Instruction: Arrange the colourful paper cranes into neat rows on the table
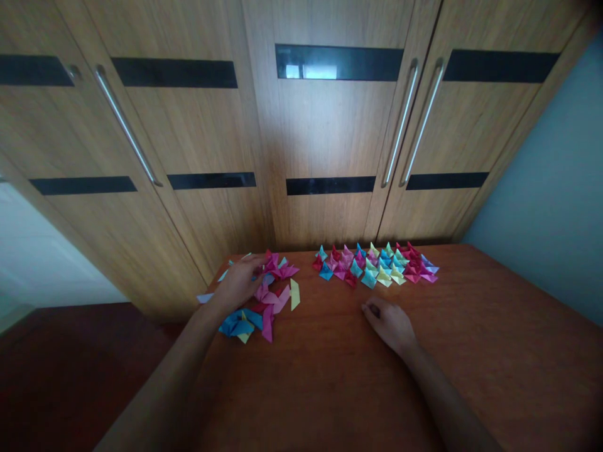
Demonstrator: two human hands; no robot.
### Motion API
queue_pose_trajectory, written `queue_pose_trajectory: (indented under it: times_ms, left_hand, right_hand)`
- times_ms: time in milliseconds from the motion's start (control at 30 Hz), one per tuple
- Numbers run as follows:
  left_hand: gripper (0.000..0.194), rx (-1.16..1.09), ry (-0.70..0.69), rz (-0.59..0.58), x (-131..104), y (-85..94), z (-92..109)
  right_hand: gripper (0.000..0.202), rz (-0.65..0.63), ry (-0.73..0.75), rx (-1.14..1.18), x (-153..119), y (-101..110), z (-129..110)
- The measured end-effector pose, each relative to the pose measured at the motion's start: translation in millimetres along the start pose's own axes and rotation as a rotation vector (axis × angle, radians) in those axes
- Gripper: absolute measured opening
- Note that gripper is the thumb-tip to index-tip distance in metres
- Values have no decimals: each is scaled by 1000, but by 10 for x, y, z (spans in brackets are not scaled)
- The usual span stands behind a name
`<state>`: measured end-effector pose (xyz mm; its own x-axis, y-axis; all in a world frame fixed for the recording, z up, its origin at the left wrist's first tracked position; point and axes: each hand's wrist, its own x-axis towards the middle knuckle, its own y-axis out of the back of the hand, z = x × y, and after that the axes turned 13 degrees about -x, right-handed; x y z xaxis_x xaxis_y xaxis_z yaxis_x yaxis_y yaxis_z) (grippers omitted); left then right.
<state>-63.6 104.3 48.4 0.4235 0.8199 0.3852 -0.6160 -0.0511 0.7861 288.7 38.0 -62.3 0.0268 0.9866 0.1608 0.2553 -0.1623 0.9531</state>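
My left hand [240, 284] reaches over a loose pile of folded paper pieces at the table's left side. Its bent fingers are slightly apart and touch or hover just over the pink pieces [281, 269]; nothing shows held in them. Nearer to me in the pile lie blue pieces [235, 323], and a pale yellow piece [294, 294] is at its right edge. My right hand [391, 323] rests on the tabletop with its fingers curled in, and no object shows in it. Just beyond it stand rows of pointed folded paper shapes [370, 276] in several colours.
The reddish-brown wooden table [320, 376] stands against a wooden wardrobe [325, 138] with long metal handles [400, 122] and dark strips. A pale blue wall [546, 188] rises at the right. Dark floor [85, 364] lies beyond the table's left edge.
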Motion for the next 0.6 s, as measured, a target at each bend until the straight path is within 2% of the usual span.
queue_pose_trajectory:
  times_ms: [133,233,333,400,500,600]
  left_hand:
    - [29,-1,79,-50,-111,-43,-66]
    - [29,-39,83,-55,-193,-146,41]
    - [29,-101,51,-85,-262,-364,276]
    - [31,-149,17,-153,-298,-555,453]
    - [30,-167,-11,-243,-329,-838,674]
    - [28,-181,-31,-325,-333,-1042,812]
  right_hand:
    - [24,9,-1,14,-9,12,-13]
    - [24,18,13,25,-10,13,-6]
    - [24,33,23,39,-5,4,3]
    - [25,54,48,107,-5,-5,-15]
    - [24,53,153,335,-25,-26,-111]
    - [30,-21,250,539,-69,-43,-270]
